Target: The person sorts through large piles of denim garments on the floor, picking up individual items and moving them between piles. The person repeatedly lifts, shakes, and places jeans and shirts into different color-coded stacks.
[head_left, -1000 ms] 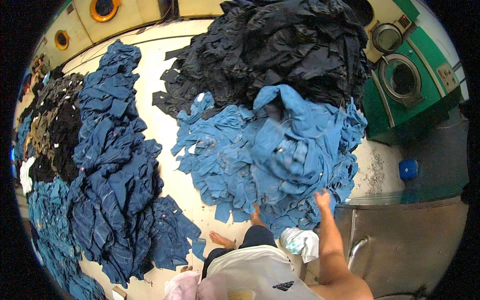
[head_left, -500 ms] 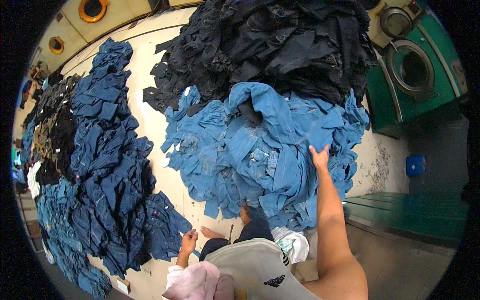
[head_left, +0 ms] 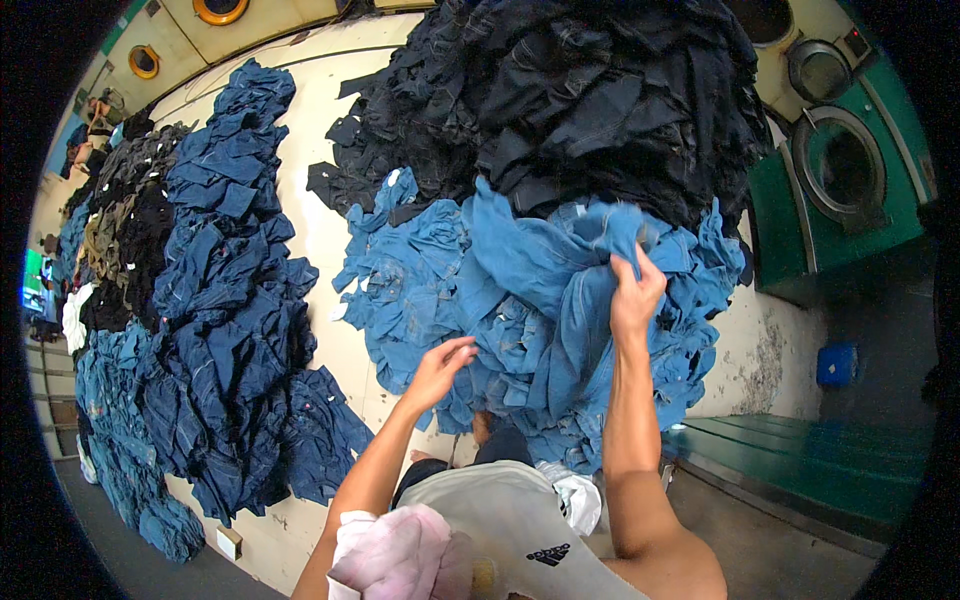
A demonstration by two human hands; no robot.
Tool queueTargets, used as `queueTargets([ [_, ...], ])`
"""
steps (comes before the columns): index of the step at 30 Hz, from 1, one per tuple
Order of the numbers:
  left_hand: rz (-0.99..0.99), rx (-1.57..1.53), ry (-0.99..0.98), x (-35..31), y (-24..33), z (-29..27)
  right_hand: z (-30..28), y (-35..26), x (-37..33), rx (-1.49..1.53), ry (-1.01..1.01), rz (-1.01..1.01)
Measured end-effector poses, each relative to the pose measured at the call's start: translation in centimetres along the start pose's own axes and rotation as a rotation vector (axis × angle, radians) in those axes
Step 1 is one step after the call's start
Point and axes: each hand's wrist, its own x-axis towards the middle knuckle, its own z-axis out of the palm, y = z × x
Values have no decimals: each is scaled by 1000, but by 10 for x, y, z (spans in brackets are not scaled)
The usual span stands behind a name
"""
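Note:
My right hand [head_left: 637,295] is closed on a pair of light blue jeans [head_left: 540,250], gripping a bunched end that is lifted and smeared by motion. The rest of the jeans droops across a heap of similar light blue denim [head_left: 400,290]. To the left, my left hand [head_left: 440,372] hovers over the near side of this heap, fingers part-stretched and slightly apart. I make out nothing in it, and it is apart from the lifted jeans.
A tall heap of black denim [head_left: 600,110] rises behind the blue one. Dark blue denim [head_left: 235,330] lies in a long pile at left. Green machines with round doors [head_left: 838,165] stand at right, near a blue container [head_left: 837,364]. A white bag [head_left: 575,500] lies by my legs.
My right hand has closed on the jeans and raised an end, moving slightly away from me. My left hand has come up and right from beside my body to over the blue heap.

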Motion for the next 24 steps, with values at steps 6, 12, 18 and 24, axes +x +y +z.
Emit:
queueTargets([
  [6, -89, -994, -19, -28, 47, 12, 21, -52, -165, -38, -1101, -552],
  [12, -60, -1095, 48, -125, 13, -23, 12, -45, -278, 91, -1289, -103],
  [18, 17, -1115, 165, -215, -39, -53, 45, -56, -282, 120, -703, -21],
  [24, -123, -1010, 517, -285, -146, -66, 140, -81, -317, -109, -1079, -48],
])
